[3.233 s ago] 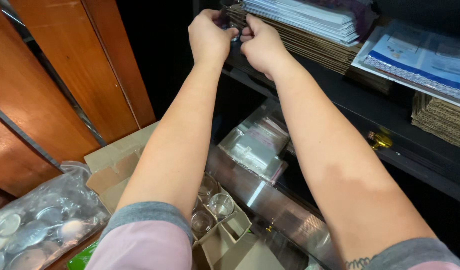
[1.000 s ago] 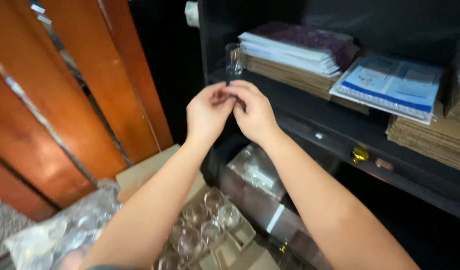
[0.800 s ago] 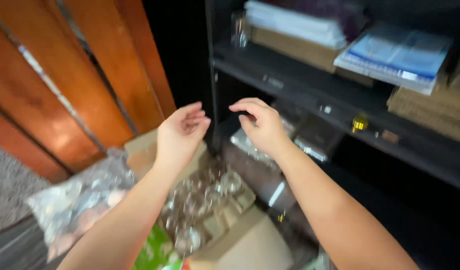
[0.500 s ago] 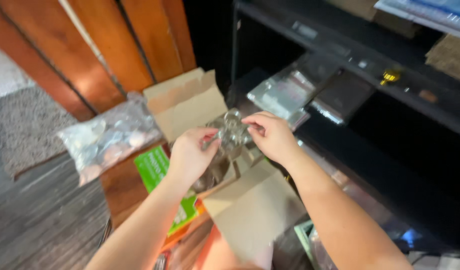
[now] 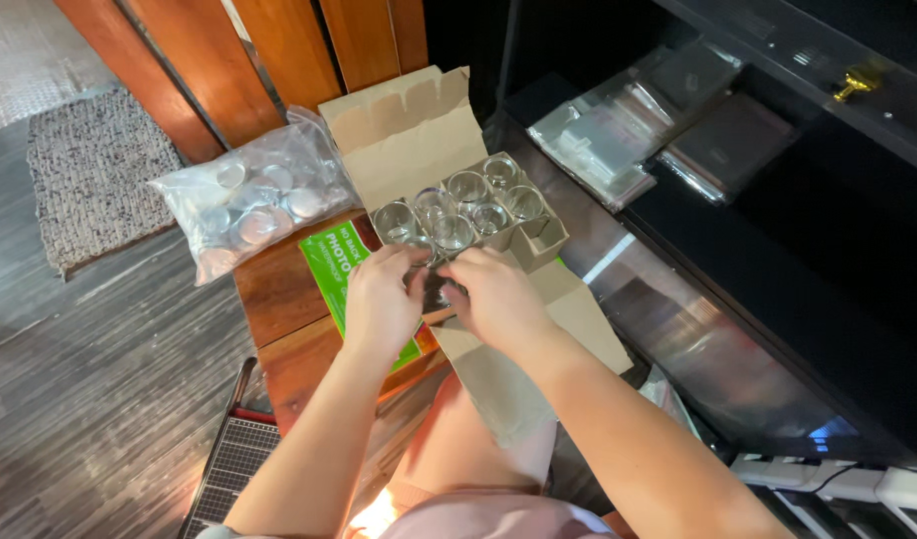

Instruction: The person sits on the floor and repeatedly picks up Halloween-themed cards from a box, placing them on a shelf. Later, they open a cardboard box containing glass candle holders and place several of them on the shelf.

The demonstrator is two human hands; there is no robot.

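An open cardboard box [image 5: 409, 135] with cardboard dividers holds several small clear glass jars [image 5: 468, 187]. Both hands meet at its near end. My left hand [image 5: 379, 299] and my right hand [image 5: 498, 299] curl toward each other around one small glass jar [image 5: 434, 289] in the nearest row, and the fingers hide most of it. The box's near flap [image 5: 578, 319] hangs out under my right wrist.
A clear plastic bag of round metal discs [image 5: 249, 205] lies left of the box on a wooden stool [image 5: 279, 299], beside a green packet [image 5: 334, 265]. Clear bags [image 5: 598, 140] sit in a black shelf unit at right. A grey rug [image 5: 99, 170] and a wire rack [image 5: 229, 469] are on the floor.
The view swung down from the upper shelf, where a small jar stayed standing. Both hands came apart, dropped to the box and closed together on a jar in its near row.
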